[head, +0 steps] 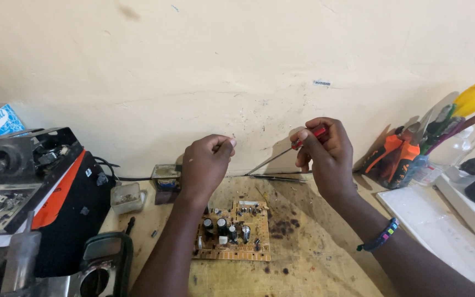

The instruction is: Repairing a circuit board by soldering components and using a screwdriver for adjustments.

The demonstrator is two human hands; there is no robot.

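Closest to my view, at the bottom left, I see the dark green casing of a meter (103, 264) lying on the worn wooden bench (314, 264). Just beyond it, between my forearms, a tan circuit board (235, 231) with several black capacitors lies flat on the bench, below both hands and touching neither.

My right hand (325, 151) is raised above the bench with its fingers pressed together around the red handle of a small screwdriver (298, 146); the thin shaft slants down and to the left, its tip near the back edge of the bench. My left hand (207, 165) is raised too, thumb and forefinger pinched together at the top. I cannot tell whether they hold anything; whatever it might be is too small to make out.

A beaded bracelet (380, 237) sits on my right wrist. A small clear plastic tub (126, 197) stands left of the board, and a holder of tools (413, 154) with orange and yellow handles leans against the wall on the right.
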